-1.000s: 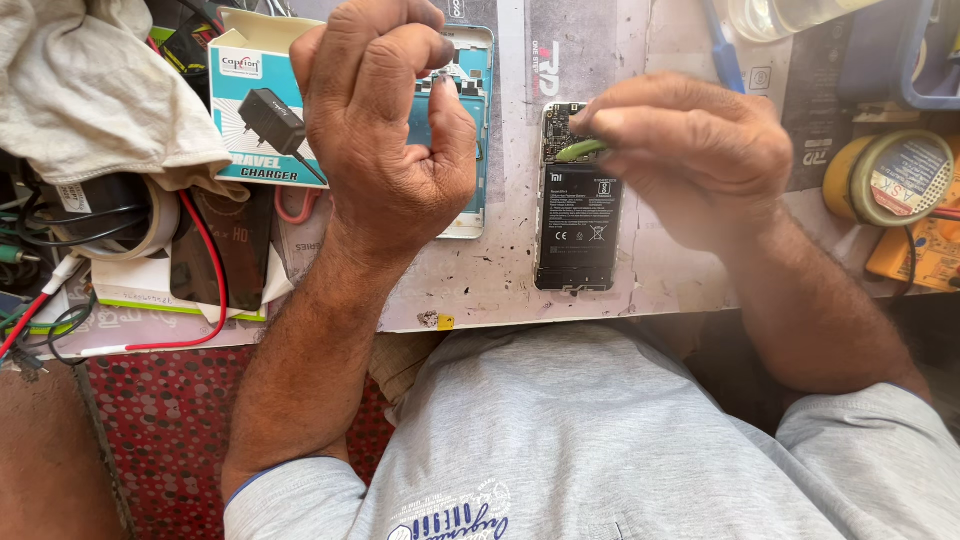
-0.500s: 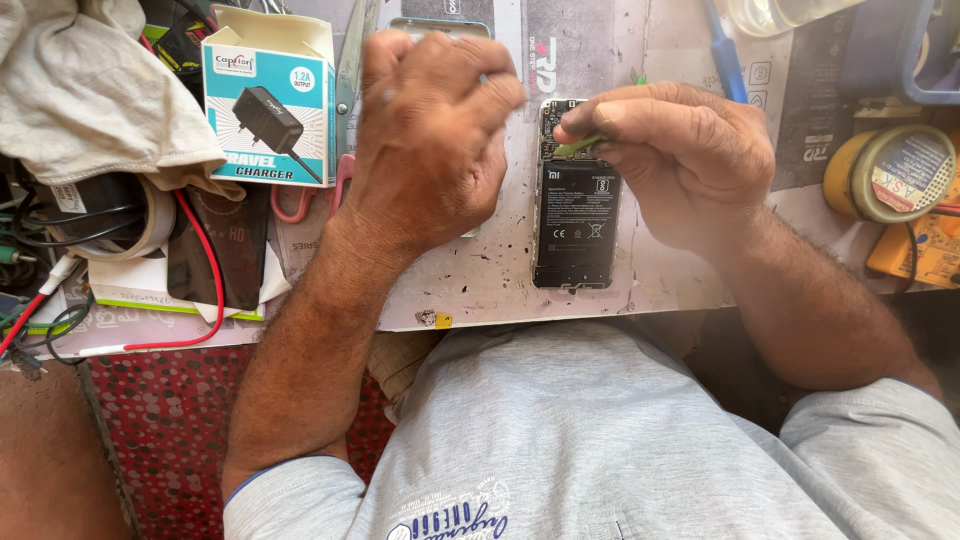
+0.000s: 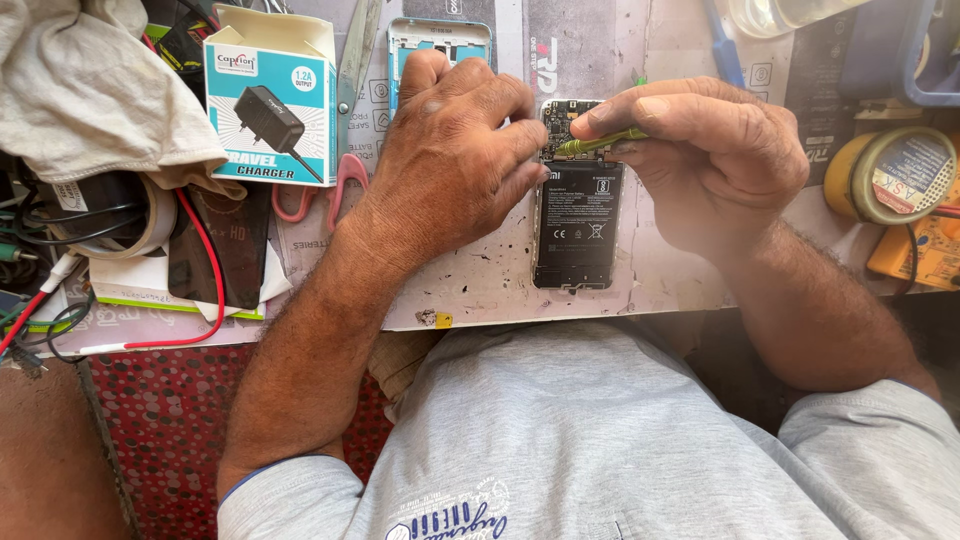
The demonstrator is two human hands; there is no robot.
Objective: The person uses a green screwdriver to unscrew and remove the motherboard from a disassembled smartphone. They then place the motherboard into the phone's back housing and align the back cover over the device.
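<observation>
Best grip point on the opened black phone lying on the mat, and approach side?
Probably the long side edges of the opened black phone near its lower end, from above. It lies flat, lower half clear; the left hand and right hand, holding a thin green tool, crowd the top.

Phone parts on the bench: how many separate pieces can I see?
2. The opened phone with its dark battery lies between the left hand and right hand. A pale blue back frame lies beyond the left hand. Others may be hidden.

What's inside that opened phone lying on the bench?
Inside the opened phone a black battery fills the lower part, with a circuit board above. The left hand and right hand, holding a green tool, cover the rest.
</observation>
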